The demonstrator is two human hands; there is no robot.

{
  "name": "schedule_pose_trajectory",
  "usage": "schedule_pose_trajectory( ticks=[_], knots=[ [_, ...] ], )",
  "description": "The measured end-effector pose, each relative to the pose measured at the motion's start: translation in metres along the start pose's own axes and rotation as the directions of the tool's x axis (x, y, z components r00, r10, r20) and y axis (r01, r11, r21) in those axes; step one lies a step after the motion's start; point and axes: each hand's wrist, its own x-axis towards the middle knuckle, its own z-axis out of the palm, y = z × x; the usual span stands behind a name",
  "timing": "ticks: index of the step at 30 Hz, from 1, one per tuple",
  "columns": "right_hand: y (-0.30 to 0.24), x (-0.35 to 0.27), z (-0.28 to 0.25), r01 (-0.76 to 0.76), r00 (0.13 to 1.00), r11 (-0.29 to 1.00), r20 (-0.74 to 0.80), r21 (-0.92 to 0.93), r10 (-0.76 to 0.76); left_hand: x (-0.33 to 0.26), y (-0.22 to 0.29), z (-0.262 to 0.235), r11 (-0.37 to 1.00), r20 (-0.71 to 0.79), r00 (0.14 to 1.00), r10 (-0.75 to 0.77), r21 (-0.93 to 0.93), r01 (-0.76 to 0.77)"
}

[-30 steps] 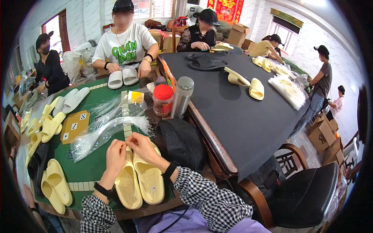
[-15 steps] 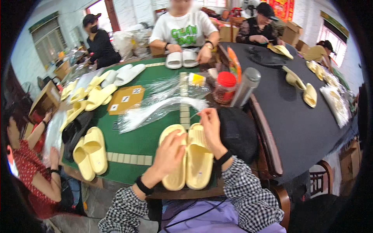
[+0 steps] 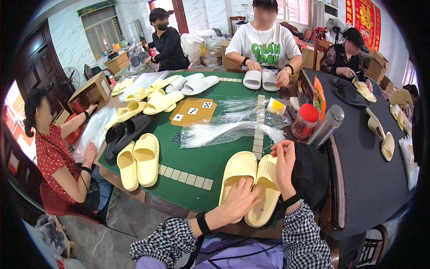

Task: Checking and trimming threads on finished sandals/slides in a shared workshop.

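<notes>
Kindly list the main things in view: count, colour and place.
Mat: one, green, centre
Near slides: two, yellow, mat's near edge
Further slides: two, yellow, left of those
Slide cluster: several, yellow and grey, mat's far left
Pale slides: two, whitish, far edge
Strand bundle: one, white, on mat
Jar: one, red lid, right of bundle
Tumbler: one, grey, beside jar
Left hand: one, bare, at near slides
Right hand: one, bare, raised beside them

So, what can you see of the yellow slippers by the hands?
The pale yellow slippers look foam-like, with broad ribbed straps and a small mark on the right insole. They lie side by side, soles down, heels toward the camera, at the near edge of the green mat. The left hand seems to touch them; whether the right hand does is unclear.
</notes>
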Motion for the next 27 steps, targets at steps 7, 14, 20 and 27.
schedule_pose_trajectory(
  ticks=[7,14,20,27],
  knots=[
    [-0.01,0.001,0.001,0.042,0.998,0.998,0.035,0.043,-0.043,0.006,-0.003,0.006,0.999,0.004,1.0,0.011,0.038,-0.012],
    [-0.023,0.007,-0.005,0.008,0.988,0.987,0.151,0.159,-0.032,-0.001,-0.007,-0.008,1.0,-0.094,0.995,-0.017,-0.023,0.015],
    [-0.015,0.008,-0.004,0.039,0.999,0.988,0.032,0.148,-0.044,-0.009,-0.025,-0.039,0.997,-0.219,0.973,-0.067,-0.054,0.057],
    [-0.003,0.004,-0.006,-0.003,0.992,1.0,0.124,0.002,0.003,-0.007,-0.111,-0.094,0.965,-0.349,0.91,-0.224,0.053,0.258]
  ],
)
